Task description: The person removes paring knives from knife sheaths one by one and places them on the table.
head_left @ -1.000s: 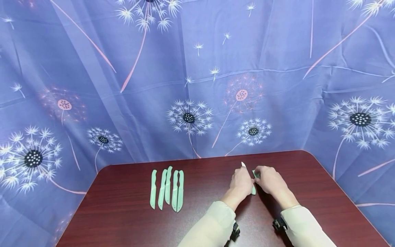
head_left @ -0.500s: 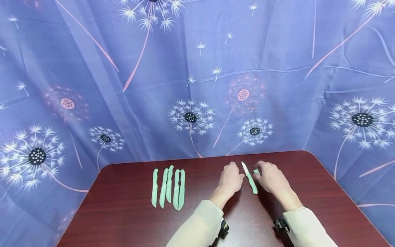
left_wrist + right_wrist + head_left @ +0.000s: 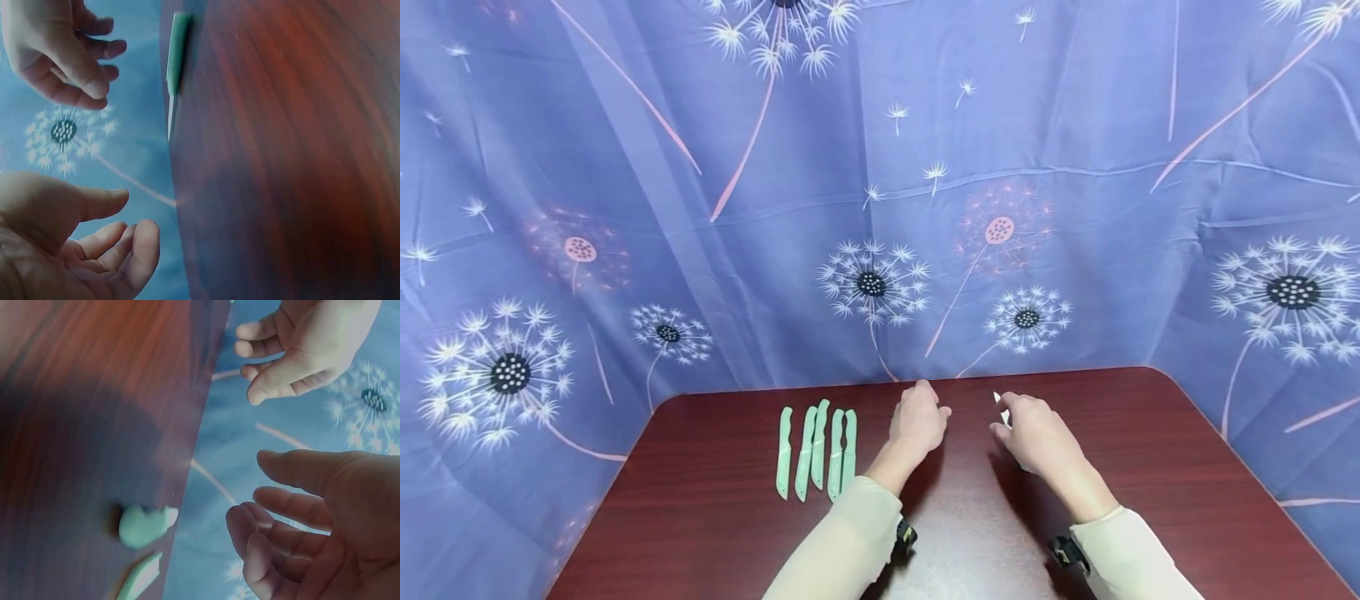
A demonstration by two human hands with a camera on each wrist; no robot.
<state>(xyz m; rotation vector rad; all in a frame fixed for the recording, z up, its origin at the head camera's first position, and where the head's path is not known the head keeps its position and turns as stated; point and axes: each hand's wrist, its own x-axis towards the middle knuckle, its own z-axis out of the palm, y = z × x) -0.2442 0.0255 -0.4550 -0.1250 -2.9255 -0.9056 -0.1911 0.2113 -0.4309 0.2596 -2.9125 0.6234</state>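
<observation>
Behind everything we have the blue dandelion cloth, and before it the dark red table. Over the table we hold two grips: the left grip, bent loosely round nothing, and the right grip at its 3 o'clock, relaxed and carrying nothing, with a gap between it and the table. Towards the left grip's 9 o'clock we have five pale green knives in a row, handles to 12 o'clock. The loose knife lies on the table beneath the right grip, blade tip showing at that grip's 10 o'clock. Just beside it is a small green-and-white piece, perhaps a sheath; we cannot tell.

To handle the loose knife well, we would judge it best to come in from the handle end, nearer 5 o'clock, pinch behind the blade, and bring no left fingers across the tip. The smooth handle may roll, so a light, flat touch first should help.
</observation>
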